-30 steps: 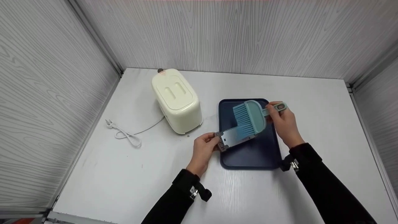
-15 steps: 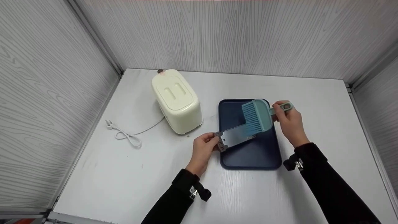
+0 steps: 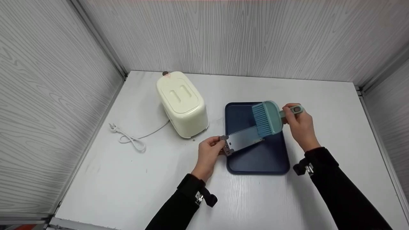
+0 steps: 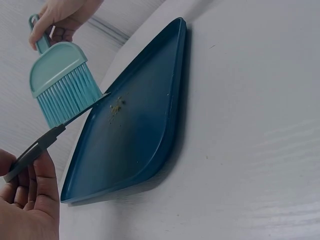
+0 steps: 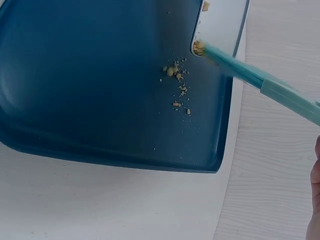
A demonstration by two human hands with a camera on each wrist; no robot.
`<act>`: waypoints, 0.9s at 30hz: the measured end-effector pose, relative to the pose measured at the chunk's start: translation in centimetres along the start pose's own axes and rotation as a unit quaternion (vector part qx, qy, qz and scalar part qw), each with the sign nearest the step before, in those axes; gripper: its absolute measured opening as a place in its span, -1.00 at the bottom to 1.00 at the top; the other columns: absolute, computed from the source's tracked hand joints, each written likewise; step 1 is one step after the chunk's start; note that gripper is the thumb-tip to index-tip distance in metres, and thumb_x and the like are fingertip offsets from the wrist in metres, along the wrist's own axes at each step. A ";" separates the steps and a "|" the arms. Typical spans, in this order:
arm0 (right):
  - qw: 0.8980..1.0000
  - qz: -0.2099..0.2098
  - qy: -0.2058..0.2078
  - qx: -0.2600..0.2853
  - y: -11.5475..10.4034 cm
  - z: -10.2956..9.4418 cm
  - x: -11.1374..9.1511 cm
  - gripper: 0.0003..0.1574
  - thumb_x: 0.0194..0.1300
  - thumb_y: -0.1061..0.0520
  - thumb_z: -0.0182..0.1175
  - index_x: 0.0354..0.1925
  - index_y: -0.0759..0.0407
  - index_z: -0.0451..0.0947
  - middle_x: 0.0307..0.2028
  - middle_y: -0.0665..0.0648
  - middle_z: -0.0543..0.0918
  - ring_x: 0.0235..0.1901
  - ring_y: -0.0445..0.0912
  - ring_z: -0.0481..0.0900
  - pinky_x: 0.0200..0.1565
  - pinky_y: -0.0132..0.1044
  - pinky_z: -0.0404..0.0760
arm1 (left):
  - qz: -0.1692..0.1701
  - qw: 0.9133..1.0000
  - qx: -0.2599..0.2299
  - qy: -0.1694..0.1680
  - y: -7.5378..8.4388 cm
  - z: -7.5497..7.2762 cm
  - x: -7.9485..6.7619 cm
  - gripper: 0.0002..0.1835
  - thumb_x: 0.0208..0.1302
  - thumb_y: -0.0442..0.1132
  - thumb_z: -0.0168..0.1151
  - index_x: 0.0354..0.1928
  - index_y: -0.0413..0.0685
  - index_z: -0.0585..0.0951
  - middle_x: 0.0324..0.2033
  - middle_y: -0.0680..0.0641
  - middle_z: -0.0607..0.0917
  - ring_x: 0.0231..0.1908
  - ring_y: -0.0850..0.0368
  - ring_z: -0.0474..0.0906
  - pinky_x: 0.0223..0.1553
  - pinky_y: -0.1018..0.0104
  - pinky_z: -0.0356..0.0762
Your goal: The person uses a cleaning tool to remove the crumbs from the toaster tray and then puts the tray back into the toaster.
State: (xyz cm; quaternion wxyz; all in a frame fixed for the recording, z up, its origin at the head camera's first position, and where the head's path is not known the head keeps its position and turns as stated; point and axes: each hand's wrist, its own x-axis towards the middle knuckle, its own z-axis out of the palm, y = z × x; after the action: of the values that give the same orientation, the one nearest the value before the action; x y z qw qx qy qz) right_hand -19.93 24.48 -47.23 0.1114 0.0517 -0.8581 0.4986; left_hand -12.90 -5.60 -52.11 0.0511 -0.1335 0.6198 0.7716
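Possibly, crumbs (image 5: pixel 198 47) miss the tray (image 3: pixel 258 163) if the brush (image 3: pixel 274 117), gripped by the right hand (image 3: pixel 302 128), flicks hard; the left hand (image 3: pixel 208 156) pinches the metal plate (image 3: pixel 243 140).

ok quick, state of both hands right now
Left hand: closed, pinching one end of the flat metal tray.
Right hand: closed, holding the teal brush by its handle.

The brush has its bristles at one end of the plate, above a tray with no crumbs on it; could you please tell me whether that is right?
Not quite: the tray does have crumbs on it, a scattered patch that the right wrist view shows. The brush does have its bristles at one end of the plate, above the tray.
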 end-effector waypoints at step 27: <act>0.986 -0.010 0.016 0.165 -2.7 0.4 -1.2 -0.57 0.59 -0.09 0.09 0.04 0.27 0.53 -0.31 0.11 0.62 -0.36 -0.11 0.55 -0.27 -0.35 0.60 | -0.008 1.000 -0.021 0.001 0.1 0.1 0.0 -0.76 0.32 -0.40 0.28 -0.02 -0.38 0.69 -0.27 -0.15 0.72 -0.35 0.12 0.66 -0.30 0.29 0.70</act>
State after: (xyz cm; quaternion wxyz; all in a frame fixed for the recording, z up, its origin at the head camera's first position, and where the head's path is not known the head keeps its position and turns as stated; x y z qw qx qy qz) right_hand -18.29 22.74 -45.44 0.1200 0.0696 -0.7615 0.6331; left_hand -12.97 -5.55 -51.97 0.0541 -0.1407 0.6028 0.7835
